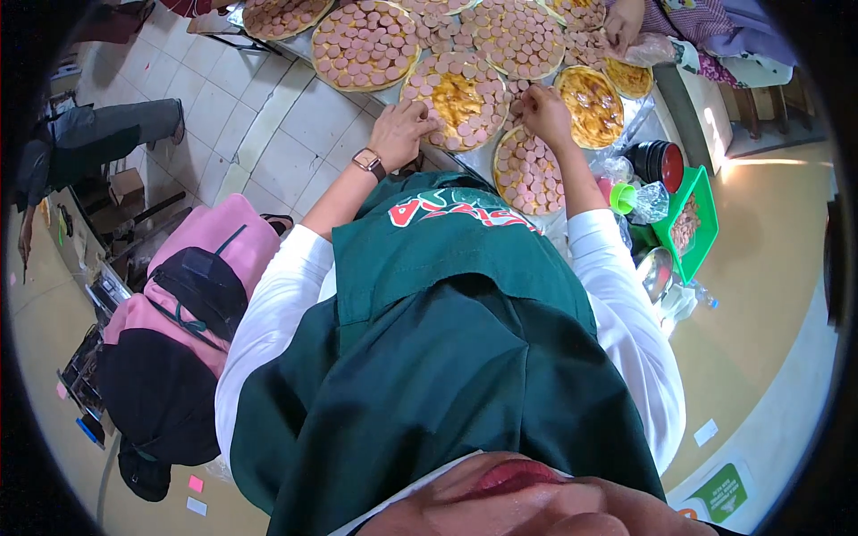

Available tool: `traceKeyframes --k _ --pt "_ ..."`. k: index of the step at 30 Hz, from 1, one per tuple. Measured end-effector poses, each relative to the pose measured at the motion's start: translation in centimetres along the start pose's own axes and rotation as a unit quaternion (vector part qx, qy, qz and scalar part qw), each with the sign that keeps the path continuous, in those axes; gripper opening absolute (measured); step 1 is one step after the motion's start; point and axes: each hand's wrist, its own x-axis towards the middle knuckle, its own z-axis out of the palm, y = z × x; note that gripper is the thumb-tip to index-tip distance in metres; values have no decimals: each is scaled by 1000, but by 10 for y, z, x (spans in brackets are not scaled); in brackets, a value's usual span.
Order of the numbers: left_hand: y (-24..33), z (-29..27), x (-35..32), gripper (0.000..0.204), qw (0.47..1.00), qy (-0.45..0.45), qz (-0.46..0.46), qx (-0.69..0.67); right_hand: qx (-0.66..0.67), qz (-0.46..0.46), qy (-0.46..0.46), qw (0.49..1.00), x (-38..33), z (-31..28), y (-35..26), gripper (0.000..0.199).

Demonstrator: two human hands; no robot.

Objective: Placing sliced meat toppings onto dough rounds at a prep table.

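Observation:
A round pizza base [458,100] lies in front of me, ringed with pink sausage slices, its sauced middle bare. At its left rim is my left hand [404,132], fingers drawn together; whatever they pinch is hidden. My right hand [543,116] reaches down between this pizza and its neighbours, over loose sausage slices [517,89]. Its fingers are closed too, and I cannot make out what is in them. Below that hand sits a pizza covered with slices [529,174]. To its right lies a sauced base without slices [590,107].
More slice-covered pizzas [366,45] fill the table's far side. Another person's hand [623,22] works at the upper right. A green basket [702,223] of sausage slices, dark stacked containers [657,165] and plastic bags stand at right. A person in pink [214,241] is close on my left.

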Motion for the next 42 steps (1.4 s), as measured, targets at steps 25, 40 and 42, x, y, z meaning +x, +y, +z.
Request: traceKeyframes --k 25,40,42 --pt "-4 -8 2 38 999 -14 23 38 41 -76 -3 996 -12 -3 -4 28" --pt "-34 -18 -36 29 976 190 -102 -23 46 -64 65 995 -19 10 -6 15" --pt "-50 -13 -56 27 970 205 -125 -24 96 -14 71 993 -16 14 -3 13"
